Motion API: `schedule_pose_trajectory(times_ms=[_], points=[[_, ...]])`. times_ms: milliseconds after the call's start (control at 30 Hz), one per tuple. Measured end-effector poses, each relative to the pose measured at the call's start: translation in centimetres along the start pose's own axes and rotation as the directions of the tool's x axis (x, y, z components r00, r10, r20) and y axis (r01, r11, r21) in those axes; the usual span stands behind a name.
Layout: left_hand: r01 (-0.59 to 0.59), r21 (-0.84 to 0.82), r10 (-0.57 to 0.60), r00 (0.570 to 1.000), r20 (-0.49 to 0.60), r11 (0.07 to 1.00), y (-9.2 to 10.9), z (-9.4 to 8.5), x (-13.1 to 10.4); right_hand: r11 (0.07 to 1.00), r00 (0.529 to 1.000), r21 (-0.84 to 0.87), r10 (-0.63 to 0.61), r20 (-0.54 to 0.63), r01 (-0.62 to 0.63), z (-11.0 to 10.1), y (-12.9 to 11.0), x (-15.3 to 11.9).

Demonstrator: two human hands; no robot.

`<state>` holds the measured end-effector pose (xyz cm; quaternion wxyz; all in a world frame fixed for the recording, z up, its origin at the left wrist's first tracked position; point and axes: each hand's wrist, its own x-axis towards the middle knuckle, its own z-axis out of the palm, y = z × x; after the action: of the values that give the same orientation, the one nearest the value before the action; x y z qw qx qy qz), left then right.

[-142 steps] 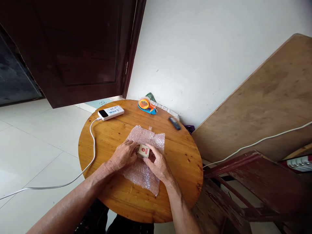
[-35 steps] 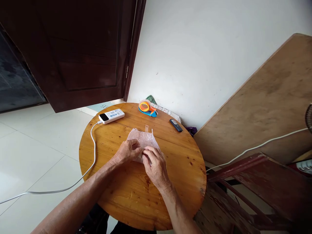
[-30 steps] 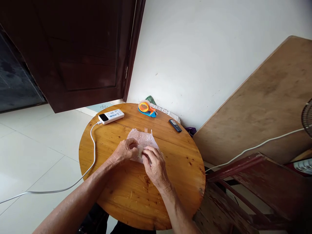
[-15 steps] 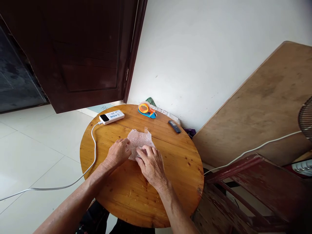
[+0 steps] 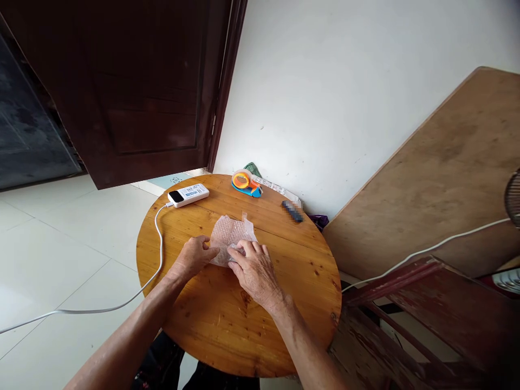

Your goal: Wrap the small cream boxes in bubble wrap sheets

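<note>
Right hand (image 5: 257,272) atop bubble wrap (image 5: 228,231)

Crumpled, translucent bubble wrap (image 5: 231,232) lies partly folded on the round wooden table (image 5: 195,325).

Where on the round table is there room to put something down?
Bare wood shows between the right hand and the table's right rim, and between the arms near the front edge. It's crowded in the middle, with bubble wrap, right hand and left hand, and along the back, with a tape dispenser.
</note>
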<state>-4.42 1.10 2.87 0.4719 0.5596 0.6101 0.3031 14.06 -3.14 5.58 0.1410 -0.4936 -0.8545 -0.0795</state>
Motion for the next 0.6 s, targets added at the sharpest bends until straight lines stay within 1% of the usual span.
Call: schedule_pose_trajectory(times_ms=[67, 133, 200, 267, 333, 433, 533, 600], points=[[0.024, -0.211, -0.012, 0.998, 0.057, 0.977, 0.1, 0.4, -0.2, 1.0, 1.0, -0.009, -0.001, 0.005, 0.001, 0.1, 0.0, 0.1], [0.019, -0.36, 0.017, 0.995, 0.096, 0.933, 0.6, 0.8, -0.6, 1.0, 1.0, -0.012, 0.006, 0.008, -0.006, 0.1, -0.1, 0.1], [-0.004, -0.436, 0.056, 0.993, 0.106, 0.9, 1.2, 1.3, -0.9, 1.0, 1.0, 0.0, 0.016, 0.009, -0.016, 0.1, -0.1, 0.2], [-0.029, -0.455, 0.087, 0.99, 0.108, 0.89, 1.8, 1.9, -1.1, 0.999, 0.999, 0.033, 0.037, 0.011, -0.038, 0.0, -0.1, 0.1], [-0.055, -0.413, 0.107, 0.989, 0.104, 0.909, 2.3, 2.6, -1.2, 0.994, 0.997, 0.08, 0.071, 0.011, -0.071, -0.1, -0.1, 0.1], [-0.125, -0.223, 0.146, 0.986, 0.078, 0.967, 2.6, 3.2, -1.2, 0.984, 0.994, 0.142, 0.111, 0.012, -0.112, -0.3, -0.1, 0.1], [-0.234, -0.025, 0.235, 0.968, 0.086, 0.972, 3.0, 3.0, -1.5, 0.974, 0.992, 0.192, 0.123, 0.011, -0.123, -0.5, 0.0, 0.0], [-0.319, 0.045, 0.308, 0.938, 0.157, 0.947, 3.4, 2.3, -1.8, 0.965, 0.992, 0.232, 0.126, 0.008, -0.125, -0.5, 0.2, -0.2]])
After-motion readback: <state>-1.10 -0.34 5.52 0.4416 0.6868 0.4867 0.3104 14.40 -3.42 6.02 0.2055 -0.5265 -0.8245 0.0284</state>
